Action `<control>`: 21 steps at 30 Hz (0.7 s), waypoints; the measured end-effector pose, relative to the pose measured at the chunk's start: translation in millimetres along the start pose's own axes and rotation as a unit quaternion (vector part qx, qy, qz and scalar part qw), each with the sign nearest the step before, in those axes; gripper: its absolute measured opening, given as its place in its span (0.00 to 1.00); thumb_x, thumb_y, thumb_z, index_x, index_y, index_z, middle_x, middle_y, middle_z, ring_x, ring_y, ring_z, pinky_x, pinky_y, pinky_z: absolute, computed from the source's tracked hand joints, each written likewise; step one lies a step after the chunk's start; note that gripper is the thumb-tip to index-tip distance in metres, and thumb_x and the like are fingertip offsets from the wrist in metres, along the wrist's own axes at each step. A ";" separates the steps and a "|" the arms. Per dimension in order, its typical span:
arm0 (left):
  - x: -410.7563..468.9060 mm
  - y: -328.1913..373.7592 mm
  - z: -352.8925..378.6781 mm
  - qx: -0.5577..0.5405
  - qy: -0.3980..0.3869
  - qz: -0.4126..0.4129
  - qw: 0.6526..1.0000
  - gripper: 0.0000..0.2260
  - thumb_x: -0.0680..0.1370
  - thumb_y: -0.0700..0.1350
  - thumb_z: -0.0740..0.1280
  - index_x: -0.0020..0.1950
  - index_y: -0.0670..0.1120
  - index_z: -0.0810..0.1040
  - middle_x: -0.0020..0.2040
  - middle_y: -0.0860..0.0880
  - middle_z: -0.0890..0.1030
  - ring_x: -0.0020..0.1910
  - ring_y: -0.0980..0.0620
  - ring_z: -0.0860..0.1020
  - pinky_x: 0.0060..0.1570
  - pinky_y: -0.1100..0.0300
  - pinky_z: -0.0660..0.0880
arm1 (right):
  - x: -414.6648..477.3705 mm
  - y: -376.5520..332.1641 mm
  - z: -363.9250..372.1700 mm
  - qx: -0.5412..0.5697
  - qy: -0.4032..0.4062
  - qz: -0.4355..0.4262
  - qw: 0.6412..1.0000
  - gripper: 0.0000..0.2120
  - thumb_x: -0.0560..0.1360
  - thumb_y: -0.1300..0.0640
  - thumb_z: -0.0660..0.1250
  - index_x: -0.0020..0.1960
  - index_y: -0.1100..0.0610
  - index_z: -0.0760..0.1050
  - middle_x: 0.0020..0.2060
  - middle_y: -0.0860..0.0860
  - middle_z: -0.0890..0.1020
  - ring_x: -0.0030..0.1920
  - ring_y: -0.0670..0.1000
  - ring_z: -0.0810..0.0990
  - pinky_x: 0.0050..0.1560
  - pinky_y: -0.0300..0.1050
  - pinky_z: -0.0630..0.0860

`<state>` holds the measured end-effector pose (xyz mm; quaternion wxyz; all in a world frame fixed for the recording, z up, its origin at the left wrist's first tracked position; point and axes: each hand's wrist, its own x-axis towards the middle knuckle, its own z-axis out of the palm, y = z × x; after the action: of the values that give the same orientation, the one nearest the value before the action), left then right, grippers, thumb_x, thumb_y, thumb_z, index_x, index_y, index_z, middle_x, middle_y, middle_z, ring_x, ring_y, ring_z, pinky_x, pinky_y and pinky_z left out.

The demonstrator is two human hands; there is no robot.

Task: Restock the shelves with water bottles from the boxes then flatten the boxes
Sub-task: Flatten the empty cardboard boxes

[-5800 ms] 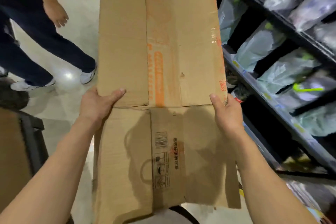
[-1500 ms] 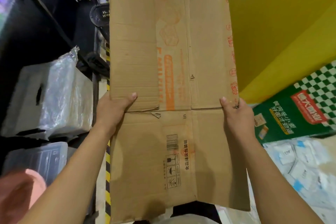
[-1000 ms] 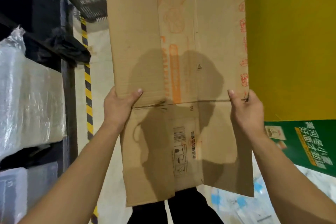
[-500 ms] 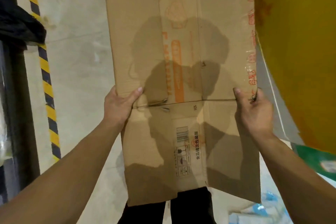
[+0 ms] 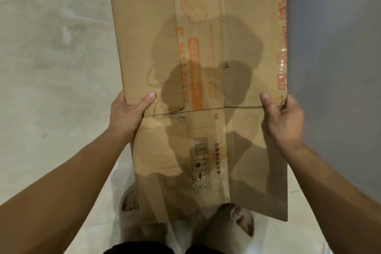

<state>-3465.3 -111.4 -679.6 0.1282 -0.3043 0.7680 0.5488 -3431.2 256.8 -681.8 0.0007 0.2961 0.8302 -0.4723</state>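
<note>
Pale concrete floor [image 5: 51,68] at left. Left hand [image 5: 127,113] pinches the left edge of the flattened cardboard box [image 5: 198,80], thumb on top. Box held level at mid-fold, spanning near to far above the feet, evidently for carrying to disposal. Right hand [image 5: 282,121] pinches the right edge likewise, beside a grey wall [image 5: 334,68].

A bare, utilitarian indoor space, seemingly a stockroom or back area: a pale, stained concrete floor [image 5: 51,57], a plain grey panel [image 5: 334,68] on the right, and a flattened shipping carton [image 5: 144,37] printed with a barcode [image 5: 201,146].
</note>
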 end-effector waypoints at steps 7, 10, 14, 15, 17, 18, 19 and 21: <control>48.7 -18.4 -20.9 -0.058 -0.091 -0.020 0.994 0.35 0.61 0.64 0.84 0.64 0.58 0.77 0.58 0.58 0.86 0.56 0.57 0.84 0.55 0.57 0.79 | 43.7 12.0 38.6 -0.003 -0.039 -0.017 0.999 0.13 0.76 0.36 0.70 0.47 0.44 0.78 0.40 0.30 0.83 0.40 0.32 0.81 0.37 0.25 0.71; 83.2 -7.3 -38.9 -0.087 -0.150 -0.082 0.981 0.48 0.55 0.64 0.85 0.72 0.58 0.71 0.62 0.56 0.84 0.60 0.51 0.83 0.56 0.51 0.80 | 53.3 13.6 47.8 -0.029 -0.046 -0.023 0.998 0.17 0.77 0.35 0.70 0.46 0.50 0.77 0.37 0.36 0.84 0.36 0.39 0.80 0.37 0.38 0.75; 115.2 -2.2 -25.1 0.024 -0.198 -0.074 0.977 0.50 0.60 0.62 0.84 0.77 0.58 0.64 0.64 0.57 0.80 0.61 0.54 0.81 0.54 0.55 0.79 | 60.4 27.6 53.8 -0.046 -0.067 -0.011 0.997 0.17 0.77 0.34 0.69 0.49 0.48 0.78 0.41 0.39 0.85 0.43 0.43 0.84 0.42 0.44 0.79; 118.5 -4.9 -16.3 0.040 -0.177 -0.054 0.982 0.50 0.63 0.60 0.84 0.79 0.57 0.61 0.63 0.58 0.78 0.61 0.57 0.79 0.54 0.59 0.77 | 62.9 31.3 54.5 -0.052 -0.065 -0.007 0.996 0.16 0.77 0.35 0.69 0.50 0.47 0.78 0.42 0.40 0.85 0.46 0.45 0.84 0.46 0.47 0.80; 121.6 -12.4 -1.7 0.046 -0.133 -0.008 0.990 0.46 0.68 0.57 0.81 0.80 0.57 0.59 0.62 0.63 0.75 0.59 0.65 0.76 0.52 0.65 0.74 | 68.8 36.9 58.1 -0.062 -0.064 0.004 0.996 0.15 0.77 0.36 0.69 0.53 0.46 0.77 0.46 0.40 0.84 0.50 0.48 0.84 0.51 0.49 0.81; 121.9 -16.6 3.8 0.048 -0.117 0.014 0.992 0.44 0.70 0.55 0.81 0.79 0.57 0.60 0.62 0.65 0.74 0.58 0.68 0.75 0.52 0.67 0.73 | 72.1 38.8 59.4 -0.071 -0.061 0.008 0.996 0.15 0.77 0.36 0.69 0.54 0.46 0.77 0.46 0.39 0.83 0.51 0.49 0.83 0.51 0.46 0.79; 122.6 -20.8 7.4 0.051 -0.106 0.037 0.992 0.41 0.72 0.54 0.80 0.79 0.57 0.61 0.63 0.65 0.74 0.58 0.70 0.75 0.52 0.68 0.72 | 74.9 39.4 60.7 -0.084 -0.055 0.010 0.995 0.16 0.77 0.35 0.69 0.54 0.46 0.76 0.44 0.38 0.82 0.49 0.49 0.82 0.47 0.43 0.77; 122.7 -24.1 14.4 0.063 -0.093 0.072 0.991 0.38 0.73 0.53 0.79 0.78 0.57 0.62 0.64 0.63 0.75 0.59 0.70 0.75 0.54 0.69 0.71 | 80.0 38.7 61.8 -0.128 -0.042 0.022 0.991 0.17 0.78 0.33 0.67 0.53 0.46 0.73 0.41 0.35 0.78 0.46 0.50 0.78 0.42 0.43 0.70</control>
<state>-3548.6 -143.3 -768.4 0.1780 -0.1869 0.8057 0.5331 -3495.4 262.2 -768.9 0.0832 0.2914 0.8764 -0.3742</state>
